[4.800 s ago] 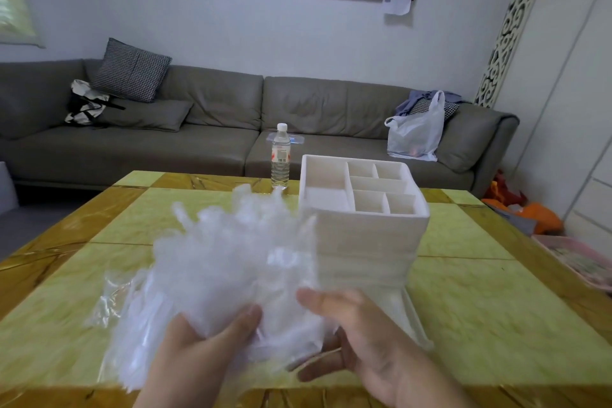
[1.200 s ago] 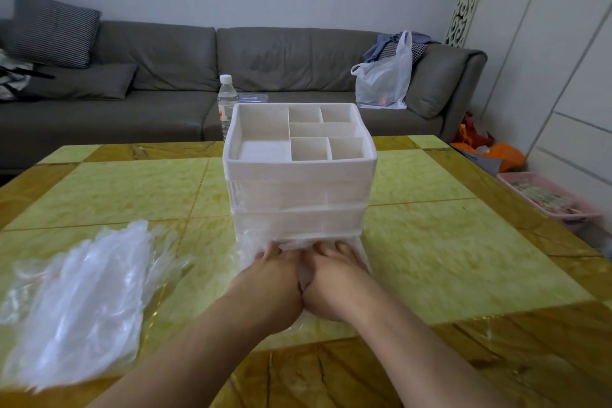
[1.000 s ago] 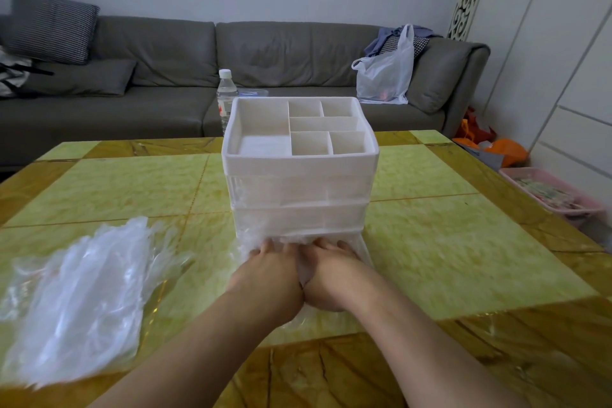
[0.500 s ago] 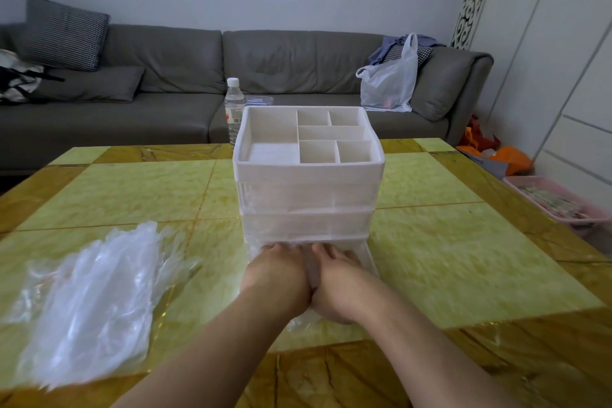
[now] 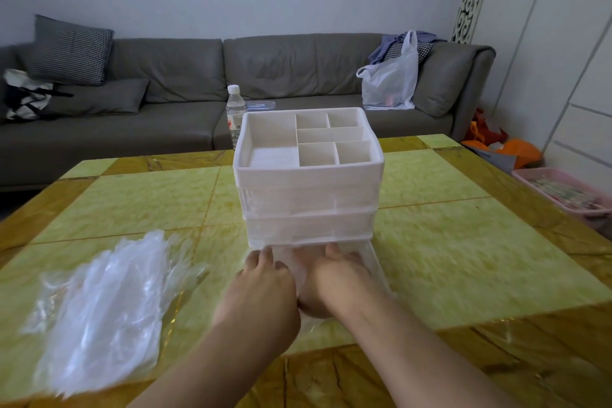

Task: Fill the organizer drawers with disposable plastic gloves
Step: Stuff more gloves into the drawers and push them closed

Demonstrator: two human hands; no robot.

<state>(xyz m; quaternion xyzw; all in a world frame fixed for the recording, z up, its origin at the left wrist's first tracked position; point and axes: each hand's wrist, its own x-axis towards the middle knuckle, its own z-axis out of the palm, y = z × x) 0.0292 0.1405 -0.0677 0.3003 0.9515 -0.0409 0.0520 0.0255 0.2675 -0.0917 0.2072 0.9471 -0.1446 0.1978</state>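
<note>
A white organizer [image 5: 308,189] with a divided open top stands mid-table, its two upper drawers shut. Its clear bottom drawer [image 5: 377,263] is pulled out toward me. My left hand [image 5: 261,288] and my right hand [image 5: 334,278] lie side by side inside that drawer, fingers stretched forward, pressing down on thin plastic gloves [image 5: 288,260]; most of these are hidden under my hands. A loose pile of clear disposable gloves [image 5: 106,301] lies on the table to the left, apart from both hands.
The yellow-green table [image 5: 463,258] has brown borders. A water bottle [image 5: 234,116] stands behind the organizer. Beyond it is a grey sofa [image 5: 172,76] with a white plastic bag [image 5: 390,83]. A pink basket [image 5: 563,189] sits on the floor at the right.
Earlier both hands held a bundle of gloves in front of the organizer. Now a pile lies at the left and both hands press into the open bottom drawer, almost still over the last second.
</note>
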